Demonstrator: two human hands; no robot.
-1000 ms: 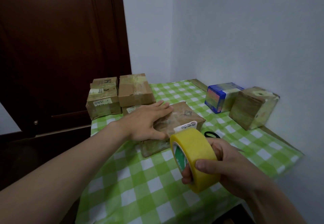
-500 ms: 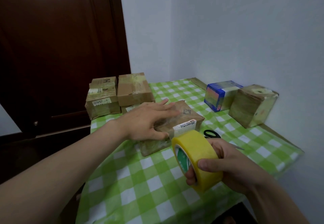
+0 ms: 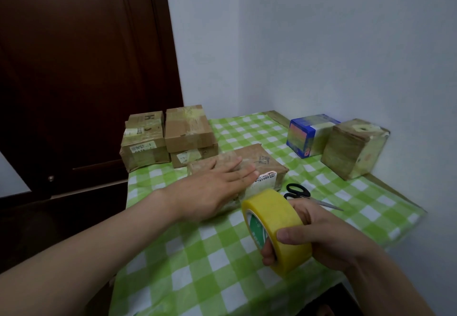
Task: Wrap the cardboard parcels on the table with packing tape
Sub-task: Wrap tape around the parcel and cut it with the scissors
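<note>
A flat brown cardboard parcel with a white label lies mid-table on the green checked cloth. My left hand presses flat on its top, fingers straight and pointing right. My right hand grips a big yellow roll of packing tape just in front of the parcel, thumb over the roll and fingers through its core. A stretch of tape seems to run from the roll to the parcel's near side, though it is hard to make out.
Black-handled scissors lie right of the parcel. Three taped cardboard boxes are stacked at the back left. A blue box and a taped cube box stand by the right wall. The table edge runs along the right.
My left hand has slid to the right across the parcel's top, toward the label. The tape roll in my right hand has stayed nearly in place.
</note>
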